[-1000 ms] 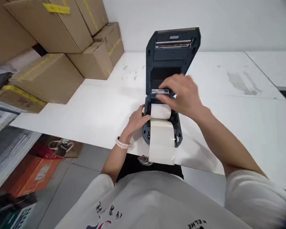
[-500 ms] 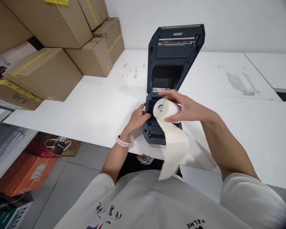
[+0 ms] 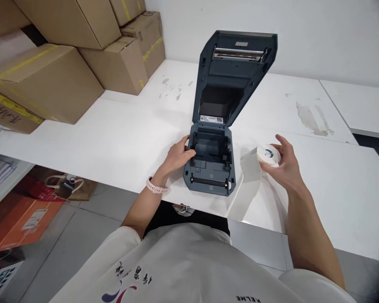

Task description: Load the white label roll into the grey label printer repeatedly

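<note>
A dark grey label printer stands on the white table with its lid tilted up at the back. Its roll compartment shows bare, with a black roller near the front. My left hand grips the printer's left wall, thumb over the rim and fingers on the outer side. To the right of the printer, my right hand holds a roll of white label paper between thumb and fingers. A loose strip trails from the roll toward the table's front edge.
Taped cardboard boxes are stacked at the left of the white table, against the wall. Below on the floor are an orange box and a paper bag. Peeled marks show on the tabletop at right.
The right hand has carried the paper roll from above the printer to the right, uncovering the compartment. My left hand keeps hold of the printer's left side. The view has shifted slightly.
</note>
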`<state>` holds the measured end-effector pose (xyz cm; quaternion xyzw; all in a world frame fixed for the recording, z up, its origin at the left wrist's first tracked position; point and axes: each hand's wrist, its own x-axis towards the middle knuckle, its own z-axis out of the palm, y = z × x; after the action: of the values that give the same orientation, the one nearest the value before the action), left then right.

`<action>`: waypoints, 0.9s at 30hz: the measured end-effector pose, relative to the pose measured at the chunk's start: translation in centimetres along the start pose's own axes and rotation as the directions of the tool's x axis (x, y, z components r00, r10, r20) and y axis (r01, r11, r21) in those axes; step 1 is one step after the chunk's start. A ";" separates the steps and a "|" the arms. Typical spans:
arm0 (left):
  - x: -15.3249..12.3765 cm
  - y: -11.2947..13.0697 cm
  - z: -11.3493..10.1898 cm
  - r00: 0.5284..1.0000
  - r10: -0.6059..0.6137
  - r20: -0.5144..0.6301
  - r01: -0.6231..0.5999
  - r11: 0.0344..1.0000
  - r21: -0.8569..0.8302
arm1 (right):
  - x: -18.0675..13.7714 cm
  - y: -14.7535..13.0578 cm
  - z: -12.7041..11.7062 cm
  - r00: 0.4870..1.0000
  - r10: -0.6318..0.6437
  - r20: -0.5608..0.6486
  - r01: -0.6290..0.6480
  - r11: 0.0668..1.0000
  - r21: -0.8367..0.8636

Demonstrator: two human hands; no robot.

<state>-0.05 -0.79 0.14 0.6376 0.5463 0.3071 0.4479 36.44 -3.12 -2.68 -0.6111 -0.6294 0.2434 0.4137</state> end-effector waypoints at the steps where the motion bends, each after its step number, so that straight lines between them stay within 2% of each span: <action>1: 0.0 -0.1 0.0 1.000 0.003 -0.001 -0.003 1.000 -0.006 | -0.1 0.6 0.0 1.000 0.007 0.031 -0.009 0.999 0.047; 4: 0.1 -0.2 0.1 1.000 0.009 0.002 -0.009 1.000 -0.018 | -0.2 2.3 0.5 0.991 0.077 0.111 -0.094 0.983 0.155; 6: 0.1 -0.3 0.1 1.000 0.011 -0.001 -0.011 1.000 -0.019 | -0.2 2.7 1.2 0.984 0.165 0.070 -0.175 0.968 0.180; 8: 0.2 -0.4 0.1 1.000 0.009 -0.006 -0.009 1.000 -0.024 | 0.1 1.9 1.9 0.977 0.210 0.022 -0.208 0.944 0.257; 10: 0.2 -0.4 0.1 1.000 0.012 -0.005 -0.012 1.000 -0.028 | 0.6 -0.5 2.4 0.984 0.172 0.041 -0.175 0.927 0.330; 12: 0.1 -0.3 0.1 1.000 0.014 -0.001 -0.014 1.000 -0.024 | 1.4 -4.2 2.6 0.994 0.046 0.097 -0.075 0.946 0.316; 14: 0.1 -0.1 0.1 1.000 0.008 -0.002 -0.008 1.000 -0.007 | 2.5 -8.3 3.2 0.977 -0.132 0.168 0.094 0.972 0.215; 16: 0.1 0.0 0.0 1.000 -0.003 -0.007 0.003 1.000 0.015 | 3.6 -11.8 4.3 0.907 -0.295 0.300 0.287 0.955 0.073; 17: 0.1 0.0 -0.1 1.000 -0.006 -0.009 0.006 1.000 0.025 | 4.1 -13.2 5.0 0.860 -0.338 0.382 0.371 0.929 -0.013; 19: 0.2 0.1 -0.1 1.000 -0.006 -0.007 0.006 0.999 0.045 | 5.0 -14.9 6.7 0.782 -0.328 0.531 0.490 0.848 -0.199; 21: 0.2 0.1 -0.2 1.000 -0.005 -0.002 0.005 0.998 0.063 | 5.5 -15.4 8.2 0.740 -0.266 0.617 0.556 0.759 -0.339; 23: 0.2 0.1 -0.3 1.000 -0.005 0.003 0.004 0.997 0.075 | 5.8 -15.1 9.4 0.725 -0.226 0.650 0.585 0.699 -0.410; 27: 0.1 0.1 -0.3 1.000 -0.006 0.008 0.005 0.998 0.067 | 5.9 -14.2 10.4 0.703 -0.208 0.680 0.624 0.639 -0.449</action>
<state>-0.23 -0.64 0.37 0.6521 0.5562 0.2847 0.4294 20.41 2.75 4.56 -0.4403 -0.8950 0.0709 0.0118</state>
